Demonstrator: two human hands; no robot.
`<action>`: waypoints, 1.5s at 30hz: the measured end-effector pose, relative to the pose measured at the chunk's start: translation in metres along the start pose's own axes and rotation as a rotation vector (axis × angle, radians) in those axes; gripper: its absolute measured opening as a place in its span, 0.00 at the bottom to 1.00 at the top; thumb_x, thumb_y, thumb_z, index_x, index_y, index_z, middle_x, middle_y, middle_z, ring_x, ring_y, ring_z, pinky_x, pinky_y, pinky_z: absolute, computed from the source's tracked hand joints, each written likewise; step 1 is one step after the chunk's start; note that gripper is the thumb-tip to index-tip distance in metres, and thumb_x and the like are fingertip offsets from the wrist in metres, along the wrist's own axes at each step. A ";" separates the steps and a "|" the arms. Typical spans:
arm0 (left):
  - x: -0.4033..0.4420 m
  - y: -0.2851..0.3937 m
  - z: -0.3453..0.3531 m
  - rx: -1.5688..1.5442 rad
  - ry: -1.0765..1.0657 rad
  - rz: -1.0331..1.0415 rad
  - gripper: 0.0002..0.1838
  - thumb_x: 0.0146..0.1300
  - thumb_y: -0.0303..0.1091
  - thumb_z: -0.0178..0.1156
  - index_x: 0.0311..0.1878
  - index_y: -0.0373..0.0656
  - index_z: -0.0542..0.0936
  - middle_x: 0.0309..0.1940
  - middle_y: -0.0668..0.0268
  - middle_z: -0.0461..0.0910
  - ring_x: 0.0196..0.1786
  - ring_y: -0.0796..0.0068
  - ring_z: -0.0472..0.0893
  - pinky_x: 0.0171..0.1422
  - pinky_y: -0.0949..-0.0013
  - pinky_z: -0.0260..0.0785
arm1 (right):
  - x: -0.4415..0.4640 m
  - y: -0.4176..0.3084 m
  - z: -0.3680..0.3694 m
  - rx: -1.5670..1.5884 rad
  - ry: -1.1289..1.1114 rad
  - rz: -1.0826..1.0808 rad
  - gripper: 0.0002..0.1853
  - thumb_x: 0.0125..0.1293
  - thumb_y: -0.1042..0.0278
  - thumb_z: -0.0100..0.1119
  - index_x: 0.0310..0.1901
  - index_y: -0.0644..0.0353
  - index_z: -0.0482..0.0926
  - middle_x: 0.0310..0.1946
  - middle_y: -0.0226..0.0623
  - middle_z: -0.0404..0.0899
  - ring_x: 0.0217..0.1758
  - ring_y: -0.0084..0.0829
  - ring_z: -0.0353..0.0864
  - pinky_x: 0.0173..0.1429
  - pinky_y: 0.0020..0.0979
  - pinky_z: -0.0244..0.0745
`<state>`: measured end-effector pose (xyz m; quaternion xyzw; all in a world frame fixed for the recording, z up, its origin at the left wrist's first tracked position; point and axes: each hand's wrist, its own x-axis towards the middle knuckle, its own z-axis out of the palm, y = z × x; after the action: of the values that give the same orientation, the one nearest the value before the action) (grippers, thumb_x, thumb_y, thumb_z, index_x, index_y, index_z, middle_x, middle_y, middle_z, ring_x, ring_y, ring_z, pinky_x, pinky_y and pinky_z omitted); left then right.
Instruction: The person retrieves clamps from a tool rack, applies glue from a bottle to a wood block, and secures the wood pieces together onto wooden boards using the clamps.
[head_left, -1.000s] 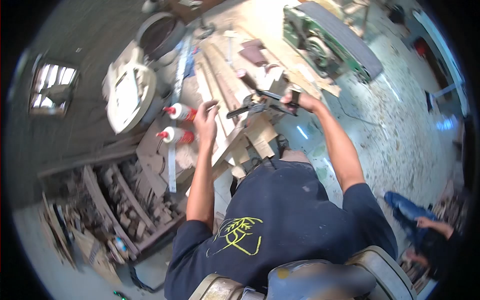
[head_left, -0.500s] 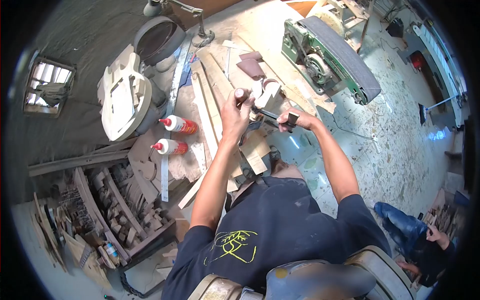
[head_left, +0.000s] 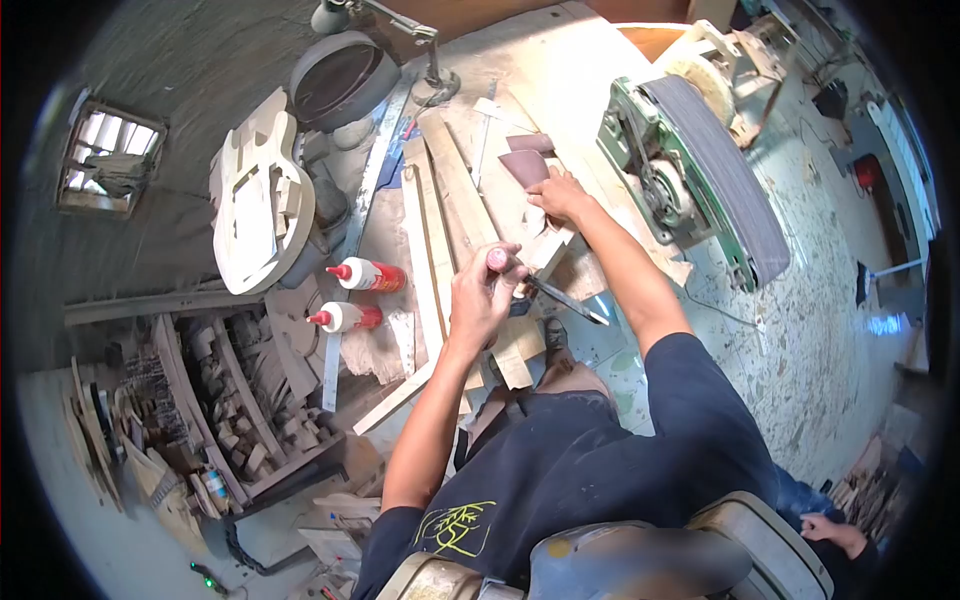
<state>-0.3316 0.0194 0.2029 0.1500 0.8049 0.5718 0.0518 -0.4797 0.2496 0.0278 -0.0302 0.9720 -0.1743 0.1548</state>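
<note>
Grip, left hand (head_left: 480,303), curled round handle (head_left: 497,260); right hand (head_left: 562,196) by maroon sheet (head_left: 525,167), closure unclear.

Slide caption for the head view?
Left hand gripping a dark-barred tool, right hand by a brown sheet near wood strips.

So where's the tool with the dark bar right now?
In the head view, the tool is in the person's left hand, near the picture's centre and right of the upper red-and-white bottle.

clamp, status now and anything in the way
Left hand gripping clamp. Right hand beside brown sheet. Wood strips near left hand, may crowd it.
</note>
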 end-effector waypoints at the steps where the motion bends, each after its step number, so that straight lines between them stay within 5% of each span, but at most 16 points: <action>1: 0.000 -0.001 0.002 -0.029 0.010 -0.002 0.15 0.68 0.33 0.69 0.54 0.37 0.82 0.41 0.56 0.88 0.44 0.66 0.89 0.50 0.65 0.80 | 0.011 0.003 0.009 -0.070 -0.023 -0.001 0.23 0.73 0.44 0.53 0.62 0.41 0.85 0.61 0.51 0.79 0.69 0.51 0.71 0.73 0.51 0.64; 2: 0.002 -0.001 0.002 -0.017 0.021 0.003 0.15 0.68 0.34 0.69 0.54 0.37 0.81 0.41 0.56 0.88 0.44 0.66 0.89 0.50 0.65 0.80 | 0.032 0.019 0.029 -0.066 -0.026 -0.061 0.18 0.73 0.48 0.56 0.59 0.39 0.86 0.60 0.50 0.78 0.63 0.52 0.77 0.70 0.47 0.70; 6: 0.003 -0.002 0.002 -0.003 0.041 0.002 0.16 0.68 0.34 0.70 0.54 0.38 0.81 0.42 0.56 0.88 0.44 0.65 0.89 0.51 0.64 0.81 | 0.018 0.025 -0.003 0.369 0.250 -0.073 0.12 0.65 0.66 0.64 0.47 0.59 0.88 0.42 0.54 0.87 0.50 0.51 0.86 0.59 0.44 0.78; 10: 0.002 -0.003 0.002 -0.013 0.037 -0.007 0.15 0.67 0.32 0.70 0.54 0.38 0.81 0.37 0.58 0.88 0.41 0.68 0.88 0.48 0.65 0.79 | -0.002 0.030 -0.046 0.730 0.481 -0.023 0.12 0.59 0.68 0.71 0.42 0.63 0.87 0.40 0.42 0.89 0.43 0.33 0.89 0.50 0.34 0.80; 15: 0.004 0.000 0.002 -0.011 0.032 0.015 0.11 0.71 0.30 0.66 0.52 0.34 0.81 0.34 0.66 0.85 0.40 0.80 0.84 0.47 0.72 0.77 | -0.104 0.016 -0.110 1.545 0.475 0.097 0.12 0.70 0.76 0.64 0.52 0.68 0.76 0.40 0.44 0.85 0.38 0.30 0.88 0.43 0.29 0.85; 16: 0.005 -0.005 0.004 -0.042 0.041 0.012 0.12 0.68 0.30 0.69 0.51 0.37 0.82 0.34 0.60 0.86 0.39 0.72 0.86 0.48 0.66 0.78 | -0.130 0.017 -0.116 1.558 0.508 0.113 0.15 0.71 0.75 0.62 0.55 0.69 0.73 0.41 0.45 0.85 0.36 0.30 0.88 0.43 0.31 0.87; 21: 0.006 -0.004 0.004 -0.043 0.045 0.080 0.11 0.69 0.29 0.67 0.50 0.34 0.81 0.34 0.61 0.85 0.37 0.77 0.84 0.45 0.70 0.77 | -0.284 0.018 -0.134 1.651 0.852 0.026 0.14 0.76 0.66 0.58 0.58 0.61 0.73 0.45 0.46 0.86 0.33 0.26 0.84 0.42 0.29 0.82; 25: 0.010 -0.020 0.003 -0.049 0.026 0.138 0.08 0.67 0.26 0.66 0.47 0.36 0.81 0.32 0.58 0.84 0.35 0.75 0.84 0.42 0.69 0.76 | -0.433 0.057 -0.119 1.741 1.524 0.021 0.20 0.77 0.67 0.53 0.66 0.66 0.76 0.59 0.43 0.81 0.51 0.26 0.78 0.50 0.25 0.79; 26: 0.013 -0.028 0.005 -0.080 0.043 0.185 0.08 0.66 0.27 0.66 0.47 0.37 0.81 0.32 0.57 0.85 0.35 0.72 0.85 0.42 0.68 0.76 | -0.476 0.078 -0.109 1.726 1.530 -0.186 0.20 0.77 0.71 0.52 0.67 0.68 0.74 0.63 0.46 0.78 0.50 0.26 0.78 0.50 0.26 0.80; 29: 0.014 -0.025 -0.001 -0.046 -0.051 0.169 0.11 0.72 0.30 0.65 0.49 0.33 0.79 0.43 0.58 0.86 0.41 0.74 0.87 0.49 0.69 0.79 | -0.607 0.140 -0.057 1.597 1.938 -0.051 0.22 0.72 0.75 0.50 0.65 0.74 0.71 0.59 0.49 0.78 0.39 0.28 0.78 0.43 0.25 0.78; 31: 0.013 -0.020 -0.004 -0.026 -0.067 0.159 0.11 0.72 0.31 0.65 0.50 0.33 0.79 0.43 0.57 0.86 0.41 0.73 0.87 0.49 0.68 0.79 | -0.666 0.140 -0.027 1.582 2.085 -0.090 0.24 0.69 0.76 0.47 0.67 0.68 0.71 0.49 0.47 0.80 0.42 0.33 0.80 0.42 0.28 0.77; 36: 0.014 -0.020 -0.004 -0.020 -0.084 0.155 0.13 0.72 0.33 0.66 0.50 0.33 0.79 0.44 0.55 0.87 0.42 0.71 0.88 0.50 0.67 0.79 | -0.805 0.179 0.071 1.488 2.452 0.097 0.15 0.73 0.62 0.52 0.55 0.58 0.76 0.45 0.39 0.82 0.44 0.33 0.80 0.45 0.33 0.75; 40: 0.014 -0.017 -0.005 -0.025 -0.096 0.150 0.15 0.72 0.34 0.67 0.53 0.31 0.79 0.47 0.53 0.87 0.48 0.69 0.87 0.54 0.66 0.79 | -0.880 0.196 0.114 1.403 2.594 0.192 0.13 0.76 0.51 0.56 0.46 0.50 0.80 0.42 0.32 0.84 0.45 0.33 0.79 0.48 0.36 0.74; 45: 0.014 -0.021 -0.005 -0.047 -0.098 0.179 0.15 0.72 0.34 0.67 0.52 0.32 0.79 0.47 0.54 0.87 0.50 0.69 0.86 0.55 0.66 0.79 | -0.915 0.211 0.097 1.297 2.625 0.345 0.13 0.73 0.55 0.56 0.47 0.55 0.80 0.41 0.35 0.84 0.44 0.34 0.80 0.48 0.36 0.75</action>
<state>-0.3502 0.0132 0.1863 0.2476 0.7711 0.5850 0.0432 0.4191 0.5185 0.1339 0.3325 0.1584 -0.4511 -0.8129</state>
